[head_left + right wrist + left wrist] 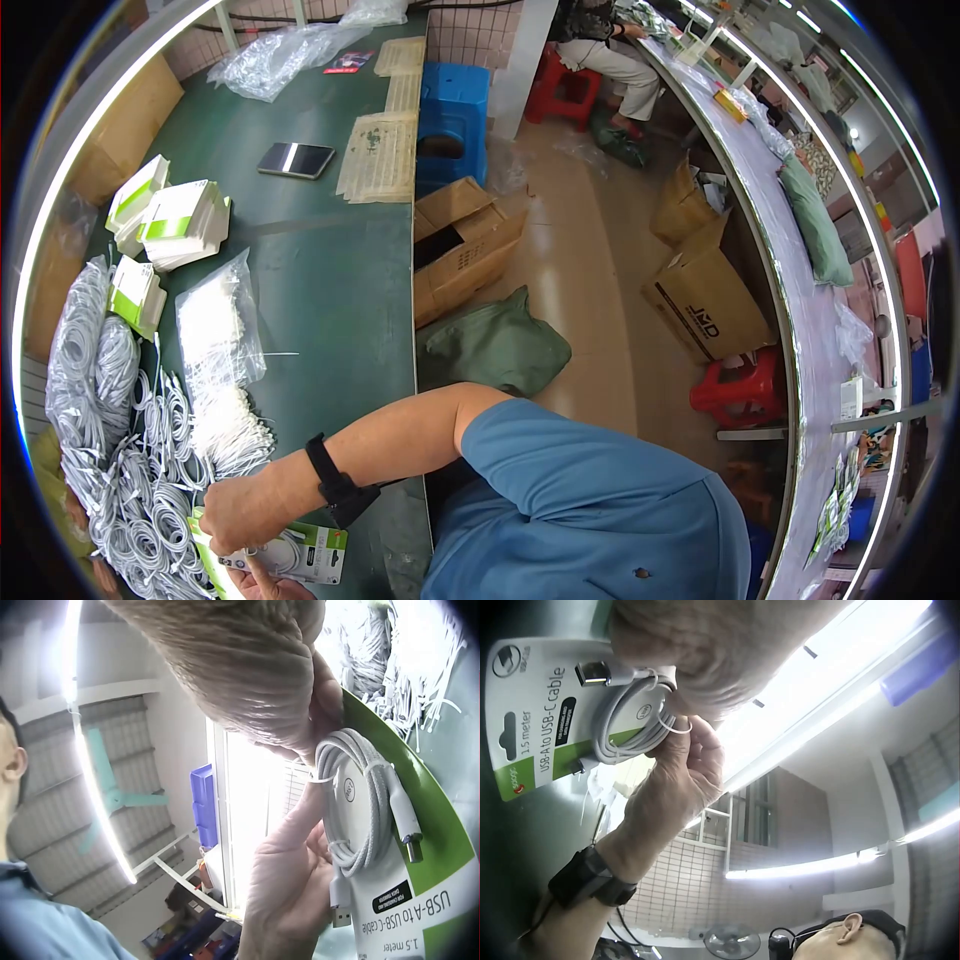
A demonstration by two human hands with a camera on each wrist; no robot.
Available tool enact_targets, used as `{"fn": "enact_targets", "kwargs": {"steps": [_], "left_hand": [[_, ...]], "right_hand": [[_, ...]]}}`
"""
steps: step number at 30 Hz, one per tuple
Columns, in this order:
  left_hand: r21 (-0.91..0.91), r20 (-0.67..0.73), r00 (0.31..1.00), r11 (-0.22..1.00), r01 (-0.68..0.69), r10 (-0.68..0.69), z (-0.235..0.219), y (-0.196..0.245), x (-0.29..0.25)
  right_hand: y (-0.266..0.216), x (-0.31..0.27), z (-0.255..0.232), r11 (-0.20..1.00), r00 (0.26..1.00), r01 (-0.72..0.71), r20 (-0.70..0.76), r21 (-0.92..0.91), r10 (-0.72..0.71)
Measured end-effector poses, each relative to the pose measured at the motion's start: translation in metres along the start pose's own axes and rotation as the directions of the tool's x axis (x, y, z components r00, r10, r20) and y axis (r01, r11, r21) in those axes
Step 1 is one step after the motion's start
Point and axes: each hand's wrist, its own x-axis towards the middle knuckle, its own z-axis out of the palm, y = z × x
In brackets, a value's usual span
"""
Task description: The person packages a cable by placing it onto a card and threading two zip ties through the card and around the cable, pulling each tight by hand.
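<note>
A white and green packaging card (521, 712) printed "USB-A to USB-C cable" bears a coiled white USB cable (373, 825). Thin white ties bind the coil, and a tie loop (676, 726) stands out at its edge. My left hand (268, 587) grips the card from the near side, its thumb beside the coil in the right wrist view. Curled over the card's far part, my right hand (245, 510) pinches at the tie, thumb and forefinger together by the coil in the left wrist view. The near hand partly hides the fingertips in each wrist view.
Coiled grey-white cables (150, 500) heap along the left. Beyond my right hand, a clear bag (215, 310) spills white ties (235, 435). Stacks of packaging cards (185, 220), a phone (296, 160) and plastic wrap (275, 60) lie farther back on the green table (330, 270).
</note>
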Motion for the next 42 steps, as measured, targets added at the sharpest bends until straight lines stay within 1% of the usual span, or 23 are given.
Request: {"fn": "enact_targets", "kwargs": {"steps": [2, 5, 8, 11, 12, 14, 15, 17, 18, 20, 21, 22, 24, 26, 27, 30, 31, 33, 34, 35, 38, 39, 42], "left_hand": [[-0.15, -0.03, 0.964, 0.955, 0.255, -0.263, 0.006, 0.036, -0.004], [-0.183, 0.002, 0.974, 0.958, 0.223, -0.227, 0.007, 0.031, -0.003], [-0.294, 0.001, 0.983, 0.939, 0.178, -0.186, 0.012, 0.021, -0.006], [-0.066, 0.019, 0.993, 0.991, -0.117, 0.119, 0.01, -0.017, -0.003], [-0.167, 0.008, 1.0, 0.986, -0.019, 0.021, 0.011, -0.004, -0.004], [-0.371, 0.014, 0.985, 0.914, 0.166, -0.173, 0.019, 0.033, -0.006], [-0.381, 0.028, 0.983, 0.908, 0.176, -0.179, 0.017, 0.031, -0.005], [-0.397, 0.056, 0.98, 0.897, 0.196, -0.189, 0.011, 0.019, -0.001], [-0.498, 0.079, 0.987, 0.852, 0.16, -0.139, 0.009, 0.002, 0.004], [-0.684, 0.11, 0.993, 0.723, 0.098, -0.031, 0.009, -0.034, 0.013], [-0.688, 0.092, 0.995, 0.721, 0.083, -0.026, 0.009, -0.03, 0.012], [-0.693, 0.071, 0.997, 0.719, 0.063, -0.019, 0.009, -0.026, 0.011], [-0.66, 0.05, 0.998, 0.749, 0.06, -0.036, 0.009, -0.001, 0.005], [-0.579, 0.05, 0.995, 0.809, 0.102, -0.09, 0.009, 0.043, -0.005], [-0.578, 0.057, 0.996, 0.811, 0.084, -0.062, 0.007, 0.045, -0.005], [-0.591, 0.058, 0.998, 0.807, 0.021, 0.016, 0.003, 0.047, -0.007], [-0.599, 0.053, 0.998, 0.801, -0.001, 0.041, 0.002, 0.046, -0.008], [-0.591, 0.04, 0.996, 0.806, -0.039, 0.077, -0.002, 0.047, -0.01], [-0.575, 0.029, 0.996, 0.816, -0.057, 0.089, -0.004, 0.049, -0.012], [-0.562, 0.017, 0.994, 0.823, -0.076, 0.104, -0.004, 0.051, -0.013], [-0.536, 0.028, 0.991, 0.839, -0.093, 0.127, -0.004, 0.04, -0.012], [-0.545, 0.034, 0.989, 0.832, -0.103, 0.145, -0.001, 0.052, -0.014], [-0.549, 0.026, 0.987, 0.828, -0.117, 0.157, 0.002, 0.058, -0.016]], "right_hand": [[-0.001, 0.001, 0.0, 1.0, 0.999, -0.02, 0.031, 0.022, 0.019], [-0.007, 0.001, -0.008, 0.997, 0.993, -0.068, 0.097, -0.032, 0.071], [-0.008, 0.003, -0.011, 0.994, 0.989, -0.075, 0.123, -0.08, 0.084], [-0.006, 0.0, -0.019, 0.987, 0.994, -0.068, 0.071, -0.148, 0.079], [-0.006, -0.001, -0.024, 0.981, 0.996, -0.067, 0.044, -0.18, 0.076], [-0.001, -0.004, -0.032, 0.994, 0.996, -0.065, 0.049, -0.083, 0.07], [0.001, -0.005, -0.032, 0.997, 0.996, -0.066, 0.051, -0.034, 0.068], [0.013, -0.005, -0.019, 0.977, 0.995, -0.09, -0.024, 0.191, 0.096], [0.016, -0.005, -0.015, 0.949, 0.992, -0.094, -0.056, 0.301, 0.116], [0.026, -0.003, -0.03, 0.811, 0.971, -0.161, -0.059, 0.563, 0.233], [0.032, -0.002, -0.038, 0.714, 0.956, -0.182, -0.048, 0.676, 0.289], [0.039, -0.002, -0.041, 0.68, 0.929, -0.173, -0.112, 0.713, 0.354], [0.051, -0.006, -0.043, 0.396, 0.857, -0.363, 0.135, 0.844, 0.497], [0.051, -0.011, -0.032, 0.176, 0.815, -0.457, 0.332, 0.872, 0.475], [0.047, -0.012, -0.025, 0.063, 0.788, -0.502, 0.426, 0.863, 0.445], [0.029, -0.01, -0.012, 0.039, 0.817, -0.544, 0.518, 0.838, 0.254], [0.024, -0.008, -0.009, -0.06, 0.815, -0.546, 0.546, 0.836, 0.193], [0.023, -0.008, -0.001, -0.178, 0.84, -0.496, 0.522, 0.85, 0.152], [0.023, -0.008, 0.001, -0.236, 0.851, -0.47, 0.507, 0.851, 0.133], [0.022, -0.008, 0.003, -0.25, 0.853, -0.462, 0.503, 0.851, 0.137], [0.02, -0.008, -0.001, -0.277, 0.861, -0.434, 0.485, 0.857, 0.152], [0.021, -0.008, 0.001, -0.282, 0.864, -0.425, 0.478, 0.86, 0.158], [0.023, -0.007, 0.004, -0.292, 0.869, -0.411, 0.468, 0.864, 0.163]]}}
